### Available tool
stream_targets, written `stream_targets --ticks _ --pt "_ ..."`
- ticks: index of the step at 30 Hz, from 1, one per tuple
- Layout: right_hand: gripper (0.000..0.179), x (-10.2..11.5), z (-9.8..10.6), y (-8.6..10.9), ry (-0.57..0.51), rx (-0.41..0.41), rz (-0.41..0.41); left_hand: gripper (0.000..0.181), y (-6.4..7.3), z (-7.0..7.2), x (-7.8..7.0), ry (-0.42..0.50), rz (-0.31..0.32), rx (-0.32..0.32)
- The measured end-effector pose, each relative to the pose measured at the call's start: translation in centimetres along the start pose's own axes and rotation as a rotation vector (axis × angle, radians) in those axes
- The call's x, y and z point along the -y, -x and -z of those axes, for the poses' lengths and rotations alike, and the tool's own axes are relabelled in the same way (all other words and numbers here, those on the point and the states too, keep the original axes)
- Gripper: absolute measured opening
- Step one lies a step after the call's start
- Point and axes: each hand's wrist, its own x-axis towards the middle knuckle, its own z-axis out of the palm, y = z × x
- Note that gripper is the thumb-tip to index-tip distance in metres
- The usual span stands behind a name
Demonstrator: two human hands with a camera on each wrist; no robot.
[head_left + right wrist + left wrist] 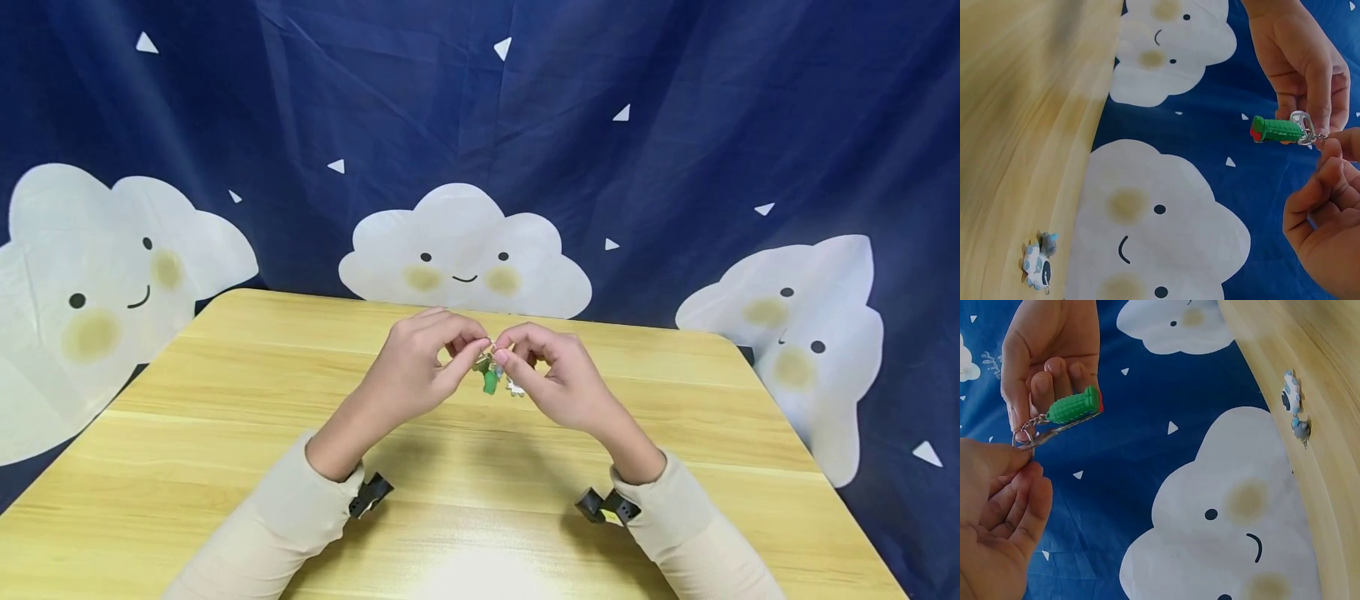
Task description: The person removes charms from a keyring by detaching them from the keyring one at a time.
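Both hands meet over the far half of the table at a small metal key ring (1032, 451). My left hand (408, 362) pinches it between thumb and forefinger. From the other side my right hand (570, 379) pinches the ring or its short chain (1319, 136); the fingertips hide exactly which. A green, ridged keychain charm (491, 382) with a bit of red at its end hangs below the fingers. Beside it dangles a silver clasp (1301, 125). On the table beyond lie a white-and-blue animal-like charm (1291, 394) and a small grey one (1300, 429).
The light wood table (247, 417) ends at a dark blue curtain (450, 100) printed with white clouds. A black wrist camera (371, 495) sits at the left sleeve, another camera (607, 505) at the right. A bright glare lies on the table's near edge.
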Motion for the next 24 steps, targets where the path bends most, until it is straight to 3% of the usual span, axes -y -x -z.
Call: stream_targets --ticks 10,15,24 --pt "0.014 -0.59 -0.20 -0.08 0.043 0.046 0.055 0.008 -0.13 -0.03 0.00 0.002 -0.018 -0.018" --pt "0.014 -0.56 -0.27 -0.05 0.069 0.023 0.097 0.011 -0.14 -0.16 0.01 0.004 -0.036 -0.013" --pt "0.015 -0.42 0.51 -0.13 0.130 0.022 0.178 0.009 0.14 -0.41 0.15 -0.007 0.007 0.068"
